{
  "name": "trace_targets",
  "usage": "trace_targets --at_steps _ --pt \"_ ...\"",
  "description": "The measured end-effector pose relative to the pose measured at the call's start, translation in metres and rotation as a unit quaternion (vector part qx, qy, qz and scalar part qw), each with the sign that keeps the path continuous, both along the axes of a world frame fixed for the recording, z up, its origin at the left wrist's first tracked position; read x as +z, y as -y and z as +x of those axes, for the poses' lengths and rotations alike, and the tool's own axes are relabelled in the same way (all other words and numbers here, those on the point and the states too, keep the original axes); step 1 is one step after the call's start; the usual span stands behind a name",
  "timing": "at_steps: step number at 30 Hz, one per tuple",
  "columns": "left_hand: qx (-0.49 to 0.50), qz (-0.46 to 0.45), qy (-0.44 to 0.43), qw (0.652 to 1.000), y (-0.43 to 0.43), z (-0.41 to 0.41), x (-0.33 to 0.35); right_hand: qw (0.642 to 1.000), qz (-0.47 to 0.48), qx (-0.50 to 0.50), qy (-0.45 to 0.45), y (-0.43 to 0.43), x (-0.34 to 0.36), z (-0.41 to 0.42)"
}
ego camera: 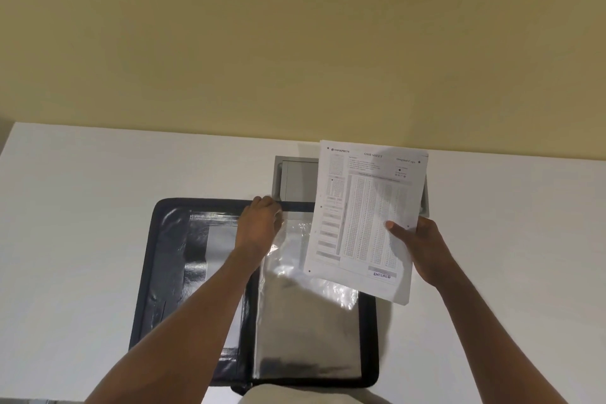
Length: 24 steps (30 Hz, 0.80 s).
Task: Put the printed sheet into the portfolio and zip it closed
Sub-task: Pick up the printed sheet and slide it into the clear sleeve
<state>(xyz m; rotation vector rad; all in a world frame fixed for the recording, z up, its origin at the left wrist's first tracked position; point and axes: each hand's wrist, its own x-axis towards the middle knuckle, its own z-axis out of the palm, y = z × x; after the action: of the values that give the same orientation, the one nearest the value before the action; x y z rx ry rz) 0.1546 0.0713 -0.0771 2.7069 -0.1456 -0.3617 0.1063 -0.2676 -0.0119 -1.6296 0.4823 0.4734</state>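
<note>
We record the portfolio (170, 272) lying open on the table (82, 207), at its near edge. The sleeve (305, 321) lies in its right half, with the left hand (259, 223) at the sleeve's far left corner. The right hand (423, 249) holds the printed sheet (364, 216) above the far right corner. Behind the portfolio a recessed panel (296, 180) sits in the table, partly behind the sheet.

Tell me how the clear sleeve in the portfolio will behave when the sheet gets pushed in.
Probably floppy: the sleeve looks wrinkled and bulges where the left hand holds its top edge. Likely slippery too, given its glossy shine, so the sheet should slide in.
</note>
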Motion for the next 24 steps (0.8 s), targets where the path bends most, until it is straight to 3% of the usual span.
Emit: trace_targets --at_steps 8,12,24 --pt "-0.047 -0.074 -0.082 0.993 0.009 0.002 0.002 0.999 -0.008 -0.040 0.025 0.002 0.015 0.001" --pt "-0.030 -0.099 -0.033 0.994 0.016 0.000 0.000 0.998 -0.020 -0.054 0.036 0.006 0.020 0.002" --pt "-0.040 -0.057 0.041 0.997 0.017 -0.015 0.010 0.996 -0.048 -0.058 0.053 0.005 0.038 0.001"
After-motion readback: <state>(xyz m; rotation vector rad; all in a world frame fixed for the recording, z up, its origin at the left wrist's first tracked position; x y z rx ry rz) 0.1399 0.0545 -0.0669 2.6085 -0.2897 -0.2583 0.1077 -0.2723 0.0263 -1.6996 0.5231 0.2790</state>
